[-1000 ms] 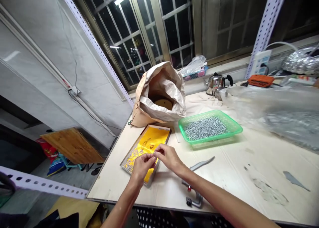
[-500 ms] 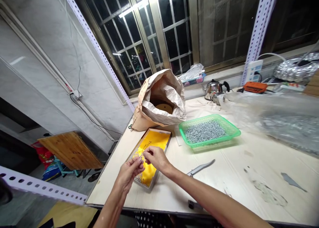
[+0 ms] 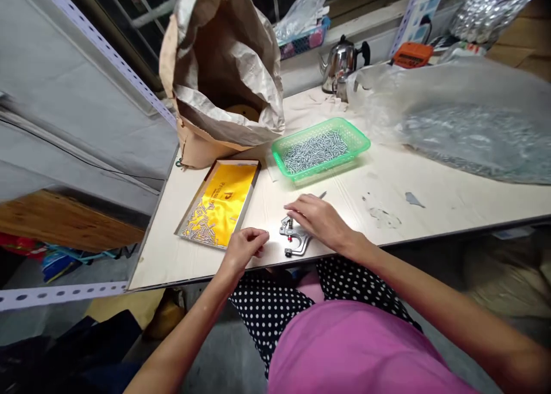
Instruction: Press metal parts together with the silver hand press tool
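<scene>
A grey metal hand press tool, like snap pliers, lies near the table's front edge, with a spring and a red part in its jaw. My right hand curls over its handle, fingers closed around it; the palm hides most of the handle. Just left of the jaw, my left hand is pinched, thumb against fingertip. Whatever tiny thing sits in that pinch is too small to name. Behind the left hand is a shallow tray holding a yellow printed cloth and many small metal pins.
A green plastic basket full of short metal pieces stands behind the tool. At the back left is a big open paper sack. A clear plastic bag fills the right side, near a steel kettle. A grey scrap lies at right.
My hands have parted from above the tray. The right hand has moved right onto the pliers, and the left sits beside their jaw. The view has tilted down.
</scene>
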`<act>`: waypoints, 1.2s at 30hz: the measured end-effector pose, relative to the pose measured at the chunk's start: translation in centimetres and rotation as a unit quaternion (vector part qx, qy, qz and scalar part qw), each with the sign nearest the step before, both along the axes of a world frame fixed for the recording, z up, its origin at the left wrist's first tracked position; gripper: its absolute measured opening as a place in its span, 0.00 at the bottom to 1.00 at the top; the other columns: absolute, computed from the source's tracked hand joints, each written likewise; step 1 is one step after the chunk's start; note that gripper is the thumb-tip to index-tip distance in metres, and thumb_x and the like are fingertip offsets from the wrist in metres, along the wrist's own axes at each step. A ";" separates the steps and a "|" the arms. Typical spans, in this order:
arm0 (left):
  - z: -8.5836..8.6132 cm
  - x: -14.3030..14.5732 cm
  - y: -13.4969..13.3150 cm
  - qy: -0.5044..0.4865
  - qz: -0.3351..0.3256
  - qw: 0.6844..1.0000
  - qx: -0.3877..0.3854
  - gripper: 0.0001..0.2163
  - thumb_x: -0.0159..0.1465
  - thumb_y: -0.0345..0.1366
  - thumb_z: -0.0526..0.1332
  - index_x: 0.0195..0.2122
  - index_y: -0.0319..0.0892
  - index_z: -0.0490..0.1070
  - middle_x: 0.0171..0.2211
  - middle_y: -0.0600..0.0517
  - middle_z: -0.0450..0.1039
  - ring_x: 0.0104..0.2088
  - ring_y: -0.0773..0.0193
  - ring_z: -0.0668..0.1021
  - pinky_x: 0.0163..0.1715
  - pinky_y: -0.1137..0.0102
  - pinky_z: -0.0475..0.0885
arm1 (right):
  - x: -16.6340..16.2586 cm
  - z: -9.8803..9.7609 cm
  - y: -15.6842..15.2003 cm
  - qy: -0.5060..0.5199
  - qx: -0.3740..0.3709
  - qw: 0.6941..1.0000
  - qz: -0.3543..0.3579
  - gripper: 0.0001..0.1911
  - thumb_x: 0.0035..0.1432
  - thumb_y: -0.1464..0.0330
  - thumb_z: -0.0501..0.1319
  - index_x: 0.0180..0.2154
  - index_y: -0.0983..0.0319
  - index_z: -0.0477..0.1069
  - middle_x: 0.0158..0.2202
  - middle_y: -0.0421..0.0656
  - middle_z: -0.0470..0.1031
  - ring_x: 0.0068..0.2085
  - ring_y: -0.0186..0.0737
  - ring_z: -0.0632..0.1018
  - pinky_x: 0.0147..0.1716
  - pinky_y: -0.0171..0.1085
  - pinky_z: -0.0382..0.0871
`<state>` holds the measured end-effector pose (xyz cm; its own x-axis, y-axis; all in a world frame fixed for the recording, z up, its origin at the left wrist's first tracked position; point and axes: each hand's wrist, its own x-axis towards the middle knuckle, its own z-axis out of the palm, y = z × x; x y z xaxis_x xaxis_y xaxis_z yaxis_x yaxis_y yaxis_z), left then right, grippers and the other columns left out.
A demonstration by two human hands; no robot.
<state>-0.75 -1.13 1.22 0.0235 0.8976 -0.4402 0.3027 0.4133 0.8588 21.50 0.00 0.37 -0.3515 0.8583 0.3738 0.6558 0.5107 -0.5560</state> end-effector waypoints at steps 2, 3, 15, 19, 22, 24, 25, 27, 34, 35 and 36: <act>-1.4 1.1 0.2 0.011 -0.035 0.998 -0.046 0.17 0.45 0.46 0.72 0.27 0.37 0.74 0.18 0.56 0.68 0.17 0.73 0.66 0.16 0.77 0.60 | 2.0 -1.6 -2.0 -0.026 -0.013 0.999 -0.031 0.12 0.68 0.69 0.54 0.46 0.63 0.75 0.40 0.48 0.75 0.44 0.44 0.73 0.46 0.42 0.67; -1.9 1.4 0.4 0.008 -0.051 0.996 -0.077 0.16 0.46 0.46 0.71 0.25 0.37 0.73 0.16 0.57 0.66 0.16 0.75 0.63 0.14 0.78 0.55 | 2.7 -2.3 -2.7 -0.039 -0.017 0.998 -0.041 0.12 0.68 0.68 0.55 0.46 0.63 0.75 0.40 0.48 0.75 0.44 0.45 0.72 0.45 0.43 0.67; -2.6 3.8 1.1 0.009 -0.133 0.971 -0.199 0.18 0.50 0.47 0.70 0.19 0.40 0.67 0.10 0.60 0.59 0.10 0.77 0.57 0.11 0.77 0.45 | 3.6 -6.2 -5.3 -0.066 -0.052 0.995 -0.061 0.12 0.66 0.66 0.58 0.48 0.63 0.74 0.41 0.48 0.74 0.44 0.47 0.68 0.42 0.43 0.61; -2.9 4.1 1.1 0.019 -0.114 0.971 -0.211 0.15 0.50 0.44 0.71 0.23 0.38 0.70 0.11 0.61 0.61 0.10 0.77 0.59 0.11 0.78 0.48 | 3.4 -6.7 -5.3 -0.062 -0.046 0.994 -0.076 0.12 0.68 0.69 0.54 0.46 0.62 0.75 0.40 0.47 0.73 0.42 0.46 0.67 0.41 0.42 0.59; -3.0 4.2 1.3 0.023 -0.111 0.968 -0.222 0.14 0.52 0.42 0.71 0.26 0.36 0.72 0.11 0.60 0.62 0.10 0.77 0.60 0.10 0.79 0.49 | 3.4 -7.0 -5.2 -0.065 -0.038 0.994 -0.082 0.12 0.68 0.69 0.54 0.45 0.63 0.75 0.39 0.47 0.73 0.42 0.46 0.67 0.41 0.41 0.59; -2.9 4.3 1.4 0.028 -0.113 0.965 -0.233 0.13 0.53 0.41 0.70 0.26 0.36 0.71 0.12 0.60 0.63 0.10 0.77 0.61 0.10 0.79 0.50 | 3.4 -7.3 -5.2 -0.062 -0.029 0.994 -0.085 0.10 0.68 0.70 0.55 0.44 0.63 0.75 0.39 0.47 0.73 0.42 0.45 0.67 0.41 0.41 0.59; -2.9 4.3 1.5 0.032 -0.115 0.963 -0.241 0.13 0.54 0.41 0.70 0.26 0.36 0.71 0.12 0.60 0.64 0.10 0.76 0.62 0.10 0.79 0.51 | 3.4 -7.4 -5.2 -0.060 -0.023 0.994 -0.085 0.10 0.67 0.70 0.56 0.44 0.63 0.75 0.39 0.47 0.72 0.42 0.45 0.67 0.40 0.41 0.59; -2.7 4.5 1.6 0.043 -0.117 0.958 -0.258 0.12 0.54 0.40 0.70 0.26 0.36 0.71 0.13 0.59 0.65 0.11 0.76 0.64 0.11 0.79 0.54 | 3.4 -7.6 -5.2 -0.060 -0.015 0.994 -0.085 0.09 0.67 0.71 0.56 0.43 0.63 0.75 0.39 0.47 0.72 0.42 0.45 0.67 0.40 0.41 0.59; -1.6 5.3 1.3 0.086 -0.121 0.956 -0.255 0.10 0.58 0.38 0.69 0.30 0.36 0.71 0.15 0.58 0.67 0.13 0.73 0.70 0.13 0.80 0.63 | 3.1 -7.2 -5.3 -0.111 -0.004 0.989 -0.101 0.05 0.65 0.71 0.58 0.39 0.62 0.74 0.36 0.45 0.70 0.40 0.45 0.67 0.37 0.41 0.56; -1.5 5.4 1.1 0.092 -0.122 0.956 -0.252 0.10 0.58 0.37 0.68 0.30 0.37 0.71 0.15 0.58 0.67 0.13 0.73 0.70 0.14 0.80 0.63 | 3.1 -7.0 -5.4 -0.122 -0.003 0.987 -0.102 0.05 0.65 0.72 0.59 0.38 0.62 0.74 0.35 0.44 0.70 0.39 0.45 0.67 0.37 0.41 0.55; -1.3 5.5 0.9 0.096 -0.124 0.954 -0.254 0.10 0.59 0.37 0.68 0.31 0.37 0.70 0.14 0.58 0.68 0.13 0.73 0.70 0.14 0.80 0.63 | 3.1 -6.8 -5.4 -0.131 -0.003 0.986 -0.102 0.04 0.64 0.72 0.59 0.38 0.62 0.74 0.35 0.44 0.70 0.39 0.45 0.66 0.37 0.41 0.55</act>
